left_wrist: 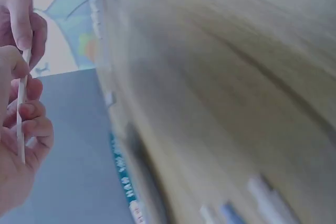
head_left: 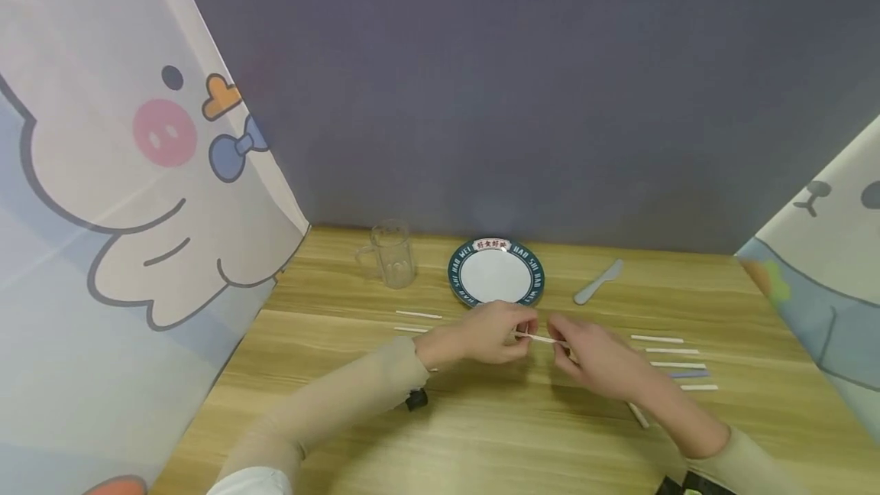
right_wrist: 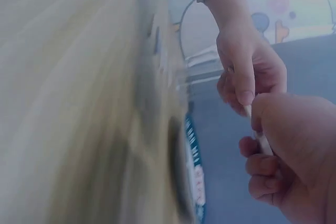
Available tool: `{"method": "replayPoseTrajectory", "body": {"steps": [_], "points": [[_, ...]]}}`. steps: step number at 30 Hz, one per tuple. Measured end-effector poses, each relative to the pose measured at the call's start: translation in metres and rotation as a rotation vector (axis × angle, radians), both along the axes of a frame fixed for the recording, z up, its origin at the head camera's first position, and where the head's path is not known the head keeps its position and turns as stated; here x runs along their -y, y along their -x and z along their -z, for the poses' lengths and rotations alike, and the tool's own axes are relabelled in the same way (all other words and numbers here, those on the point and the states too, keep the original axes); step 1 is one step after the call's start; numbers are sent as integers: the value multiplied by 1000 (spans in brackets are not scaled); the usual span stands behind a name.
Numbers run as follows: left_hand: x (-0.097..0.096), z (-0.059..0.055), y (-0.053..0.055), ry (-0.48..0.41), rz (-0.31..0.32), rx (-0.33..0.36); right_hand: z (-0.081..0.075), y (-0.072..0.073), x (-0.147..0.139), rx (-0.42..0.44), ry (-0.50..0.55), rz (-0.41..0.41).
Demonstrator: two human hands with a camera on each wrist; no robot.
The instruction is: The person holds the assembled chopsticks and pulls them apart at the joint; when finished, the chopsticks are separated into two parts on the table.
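A thin white stick [head_left: 541,339] is held level above the wooden table, just in front of the plate. My left hand [head_left: 490,332] pinches its left end, and my right hand [head_left: 601,357] grips the right end between thumb and fingers. In the left wrist view the stick [left_wrist: 21,116] runs along the left palm up to the other hand's fingertips. The right wrist view has part of the stick [right_wrist: 264,144] under the right thumb, with the fingers curled behind. Whether it is one piece or two cannot be told.
A round plate [head_left: 496,275] with a green lettered rim lies behind the hands. Beside it stand a clear mug [head_left: 396,260] on the left and a grey plastic knife [head_left: 598,282] on the right. White sticks [head_left: 675,351] and a purple stick [head_left: 690,374] lie right; several more sticks [head_left: 419,315] lie left.
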State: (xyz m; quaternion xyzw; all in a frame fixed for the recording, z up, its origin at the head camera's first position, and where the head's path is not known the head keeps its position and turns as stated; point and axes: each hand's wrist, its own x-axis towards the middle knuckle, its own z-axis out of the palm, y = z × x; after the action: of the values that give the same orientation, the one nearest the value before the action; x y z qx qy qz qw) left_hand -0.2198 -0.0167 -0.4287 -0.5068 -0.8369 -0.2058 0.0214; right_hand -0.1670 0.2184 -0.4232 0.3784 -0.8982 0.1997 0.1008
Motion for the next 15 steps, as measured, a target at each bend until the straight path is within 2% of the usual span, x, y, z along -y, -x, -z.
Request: {"method": "replayPoseTrajectory", "body": {"steps": [4, 8, 10, 12, 15], "points": [[17, -12, -10, -48, -42, -4, -9, 3, 14, 16, 58, -63], [28, -12, -25, -109, -78, -19, -14, -4, 22, 70, 64, -71], [33, -11, -29, -151, -88, -35, -17, -5, 26, 88, 57, -70], [38, -12, -30, -190, -94, -48, -20, -4, 30, 65, 44, -71], [42, -23, -30, -227, -87, -39, -29, 1, 33, 15, 43, -105]]}}
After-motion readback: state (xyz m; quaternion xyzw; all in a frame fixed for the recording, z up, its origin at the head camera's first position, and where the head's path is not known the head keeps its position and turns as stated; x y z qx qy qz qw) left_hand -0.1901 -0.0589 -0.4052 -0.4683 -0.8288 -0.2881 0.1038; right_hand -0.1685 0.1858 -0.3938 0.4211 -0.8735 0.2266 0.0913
